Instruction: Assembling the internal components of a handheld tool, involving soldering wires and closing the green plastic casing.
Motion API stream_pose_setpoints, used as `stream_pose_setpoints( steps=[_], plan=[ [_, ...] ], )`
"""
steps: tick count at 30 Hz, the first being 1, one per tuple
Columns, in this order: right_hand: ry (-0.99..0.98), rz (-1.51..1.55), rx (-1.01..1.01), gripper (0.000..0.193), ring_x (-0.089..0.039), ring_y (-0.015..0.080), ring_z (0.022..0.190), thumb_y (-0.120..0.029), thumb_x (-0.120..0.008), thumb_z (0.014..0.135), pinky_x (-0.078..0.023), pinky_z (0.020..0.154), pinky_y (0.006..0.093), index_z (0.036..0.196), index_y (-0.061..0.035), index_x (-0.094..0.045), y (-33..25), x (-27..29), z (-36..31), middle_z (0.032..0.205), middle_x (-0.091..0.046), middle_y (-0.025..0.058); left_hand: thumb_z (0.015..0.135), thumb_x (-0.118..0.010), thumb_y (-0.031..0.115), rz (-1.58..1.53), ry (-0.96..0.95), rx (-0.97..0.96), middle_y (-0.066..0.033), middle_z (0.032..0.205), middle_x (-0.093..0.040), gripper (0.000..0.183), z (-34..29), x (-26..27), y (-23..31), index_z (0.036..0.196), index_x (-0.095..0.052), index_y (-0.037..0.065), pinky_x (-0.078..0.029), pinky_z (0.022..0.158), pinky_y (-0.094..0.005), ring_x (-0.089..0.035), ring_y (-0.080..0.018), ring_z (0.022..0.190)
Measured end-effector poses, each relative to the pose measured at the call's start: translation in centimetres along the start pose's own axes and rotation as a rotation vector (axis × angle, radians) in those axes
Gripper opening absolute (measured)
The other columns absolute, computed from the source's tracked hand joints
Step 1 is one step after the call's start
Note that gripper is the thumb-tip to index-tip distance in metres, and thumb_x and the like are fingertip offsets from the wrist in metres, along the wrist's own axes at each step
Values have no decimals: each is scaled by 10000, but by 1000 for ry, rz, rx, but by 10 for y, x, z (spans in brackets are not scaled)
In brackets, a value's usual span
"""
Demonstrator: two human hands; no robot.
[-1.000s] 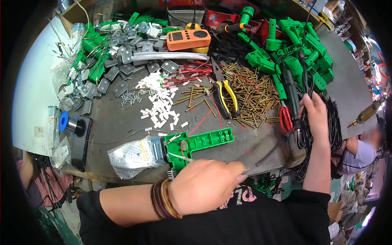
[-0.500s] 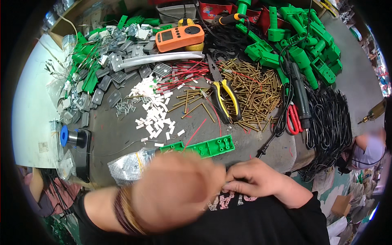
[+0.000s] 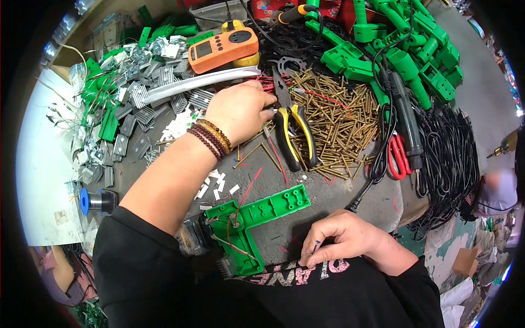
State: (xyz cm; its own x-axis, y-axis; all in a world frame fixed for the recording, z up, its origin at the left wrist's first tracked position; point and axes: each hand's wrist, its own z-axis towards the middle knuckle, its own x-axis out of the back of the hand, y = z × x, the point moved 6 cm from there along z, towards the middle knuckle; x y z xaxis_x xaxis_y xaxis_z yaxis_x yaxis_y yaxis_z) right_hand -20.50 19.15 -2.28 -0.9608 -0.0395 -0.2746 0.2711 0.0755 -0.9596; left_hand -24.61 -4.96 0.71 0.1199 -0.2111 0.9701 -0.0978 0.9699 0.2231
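Note:
My left hand [image 3: 240, 112], with beaded bracelets on its wrist, reaches over the bench to the red wires [image 3: 266, 82], beside the jaws of the yellow-and-black pliers [image 3: 295, 131]. Its fingers are curled together; what they hold, if anything, is hidden. Close to my body, my right hand [image 3: 344, 238] pinches a small blue-tipped piece [image 3: 316, 246], perhaps a wire end. Between my arms lies an L-shaped green plastic housing [image 3: 273, 206], hollow side up. A red wire [image 3: 249, 188] rises from it, and other thin wires run inside its lower leg.
Brass screws [image 3: 344, 123] are heaped right of the pliers. Green housings [image 3: 404, 49], a soldering iron [image 3: 404, 120], red-handled scissors [image 3: 398, 158] and black cables [image 3: 445, 158] fill the right. An orange meter [image 3: 223, 49] stands behind grey finned blocks [image 3: 139, 117]; a solder spool [image 3: 95, 201] is far left.
My left hand has moved from beside my right hand up to the red wires, uncovering the green housing. My right hand stays low, the blue-tipped piece now showing in its fingers.

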Motion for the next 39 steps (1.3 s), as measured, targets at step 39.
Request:
stream_pose_setpoints(
  steps=[39],
  plan=[
    [261,155,-59,171,-651,105,888,-71,-631,981,-546,792,260,1106,28,-567,-20,-18,7,985,-673,78,923,-658,116,-544,389,62,-116,845,-694,149,-59,51,-19,1033,-653,15,-529,714,-332,-678,-213,777]
  ],
)
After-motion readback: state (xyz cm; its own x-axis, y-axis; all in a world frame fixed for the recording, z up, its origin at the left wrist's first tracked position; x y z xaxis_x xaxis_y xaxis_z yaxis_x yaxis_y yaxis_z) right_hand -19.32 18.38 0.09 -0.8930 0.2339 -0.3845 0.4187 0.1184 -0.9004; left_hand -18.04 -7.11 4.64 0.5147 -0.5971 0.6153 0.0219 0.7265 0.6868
